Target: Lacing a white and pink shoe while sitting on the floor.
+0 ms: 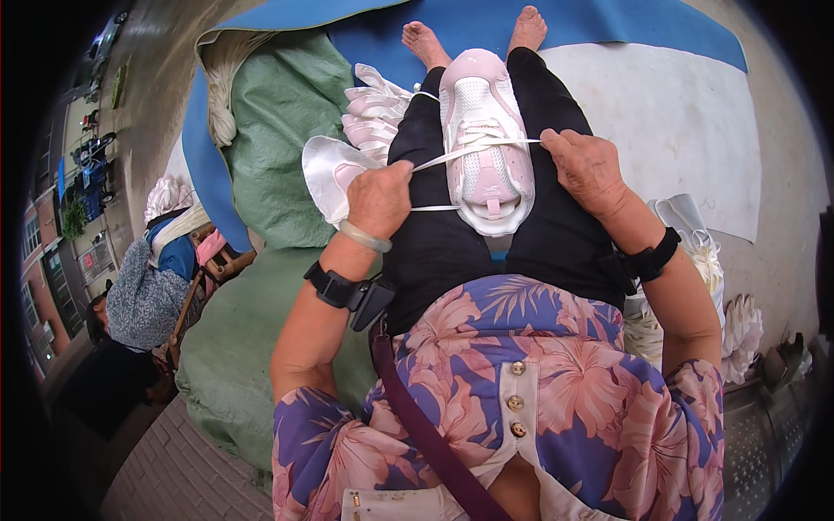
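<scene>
A pink and white sneaker upper [488, 187] lies lengthwise on my lap between my thighs, toe pointing away from me. A white shoelace [514, 141] stretches across it and crosses over the tongue area. My left hand [380, 200] is closed on the lace at the shoe's left side. On the other side, my right hand [588, 170] pinches the lace, pulled out straight. Another strand runs from under my left hand to the shoe's heel end. Beside my left hand rests a white and pink shoe piece [323, 184], partly hidden by that hand.
Several more pink and white uppers [372, 111] are stacked beyond my left hand. Green sacks [287, 130] fill my left side, with a cream lace bundle [222, 95] above. A blue and white mat [669, 113] spreads ahead. More laces [695, 247] hang at right. Another person [143, 295] sits far left.
</scene>
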Motion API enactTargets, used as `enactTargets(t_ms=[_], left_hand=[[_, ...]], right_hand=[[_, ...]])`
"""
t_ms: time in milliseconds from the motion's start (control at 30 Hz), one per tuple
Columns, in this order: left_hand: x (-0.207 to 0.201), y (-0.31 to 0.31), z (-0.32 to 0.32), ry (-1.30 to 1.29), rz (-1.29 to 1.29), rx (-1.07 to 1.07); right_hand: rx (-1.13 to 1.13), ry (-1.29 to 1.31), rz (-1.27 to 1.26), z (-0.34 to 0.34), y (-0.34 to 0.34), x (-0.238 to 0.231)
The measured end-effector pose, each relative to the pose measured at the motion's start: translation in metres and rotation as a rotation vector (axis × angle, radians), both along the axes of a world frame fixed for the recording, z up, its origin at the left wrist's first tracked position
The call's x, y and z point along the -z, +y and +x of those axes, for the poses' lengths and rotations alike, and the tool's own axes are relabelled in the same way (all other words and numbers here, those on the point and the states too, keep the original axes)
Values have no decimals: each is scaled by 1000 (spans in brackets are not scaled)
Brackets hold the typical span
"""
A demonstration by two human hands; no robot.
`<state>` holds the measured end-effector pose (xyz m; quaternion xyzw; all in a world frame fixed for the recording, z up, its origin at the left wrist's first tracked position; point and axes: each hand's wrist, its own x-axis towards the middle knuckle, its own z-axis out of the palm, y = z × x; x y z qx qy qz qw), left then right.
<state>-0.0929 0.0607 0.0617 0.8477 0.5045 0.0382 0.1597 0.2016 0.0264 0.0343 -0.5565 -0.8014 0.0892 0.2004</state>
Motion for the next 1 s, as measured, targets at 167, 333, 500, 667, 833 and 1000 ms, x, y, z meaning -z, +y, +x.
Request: enactTargets(t_ms=[167,333,500,667,833,1000], left_hand=[[-6,1,-58,-20,-336,-91],[-5,10,-109,329,-129,-80],[-2,-4,-28,-113,89,22],[17,-8,31,-104,-43,31],[6,-1,1,-30,227,190],[-10,3,-89,97,297,214]], right_hand=[[5,84,34,30,-15,4],[131,96,-39,100,-41,32],[280,130,-23,148,-67,49],[306,46,-43,179,-87,52],[401,-129,-113,256,-127,47],[541,-294,-164,318,-146,31]])
